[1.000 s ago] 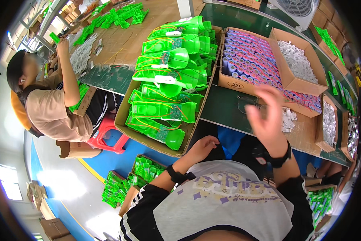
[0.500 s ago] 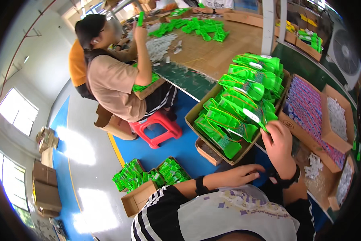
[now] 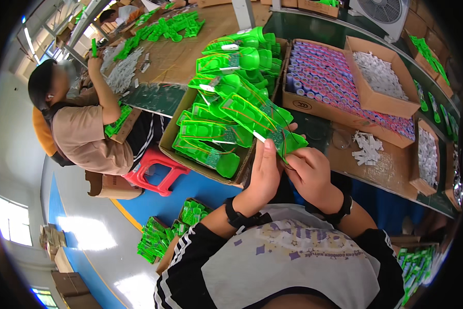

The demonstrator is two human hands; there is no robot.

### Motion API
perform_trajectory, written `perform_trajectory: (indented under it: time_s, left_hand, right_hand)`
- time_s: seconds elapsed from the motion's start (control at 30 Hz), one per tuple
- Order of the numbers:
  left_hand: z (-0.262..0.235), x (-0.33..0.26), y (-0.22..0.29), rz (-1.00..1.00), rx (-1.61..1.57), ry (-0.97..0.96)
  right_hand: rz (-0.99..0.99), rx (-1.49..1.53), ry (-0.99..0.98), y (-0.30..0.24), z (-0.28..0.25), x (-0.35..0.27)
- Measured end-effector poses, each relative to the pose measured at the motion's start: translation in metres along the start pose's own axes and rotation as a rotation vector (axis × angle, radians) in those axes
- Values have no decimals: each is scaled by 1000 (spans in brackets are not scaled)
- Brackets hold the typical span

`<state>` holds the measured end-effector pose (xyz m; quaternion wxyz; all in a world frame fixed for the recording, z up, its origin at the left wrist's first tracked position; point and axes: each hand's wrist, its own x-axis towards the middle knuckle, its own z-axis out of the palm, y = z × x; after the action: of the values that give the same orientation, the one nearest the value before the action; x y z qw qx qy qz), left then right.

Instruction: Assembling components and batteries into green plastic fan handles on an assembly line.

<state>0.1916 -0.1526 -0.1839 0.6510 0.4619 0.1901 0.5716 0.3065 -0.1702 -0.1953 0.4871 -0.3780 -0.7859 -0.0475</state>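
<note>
Both hands hold a green plastic housing, tilted over the front right corner of a full cardboard box. It carries a small circuit board, thin red and yellow wires and a white piece on its side. My left hand grips its lower end from the left, thumb near the white piece. With closed fingers, my right hand pinches the same end beside the circuit board; the exact grip point is partly hidden. Similar green housings with wires lie stacked in the cardboard box.
Right of the housings stands a box of purple-wrapped cylindrical cells, with a carton of white parts on it. Loose white strips lie nearby. At left, a co-worker sits by a red stool. Green parts fill floor boxes.
The view has swung right. My right hand has lifted a green housing off the stack toward me. My left hand, empty before, has come up and now grips it too.
</note>
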Motion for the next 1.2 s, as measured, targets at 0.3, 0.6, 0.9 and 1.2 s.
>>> perform_trajectory:
  time_s: [0.3, 0.6, 0.9, 1.2]
  left_hand:
    - [-16, 6, -22, -95, -26, 176]
    - [-11, 2, -21, 6, 180, -10]
    - [-1, 18, -40, 9, 349, -269]
    - [6, 30, -46, -95, 155, -123]
  right_hand:
    - [396, 540, 265, 27, -13, 4]
    - [415, 427, -11, 17, -17, 30]
    - [554, 321, 128, 34, -24, 21]
    - [298, -14, 79, 33, -23, 4]
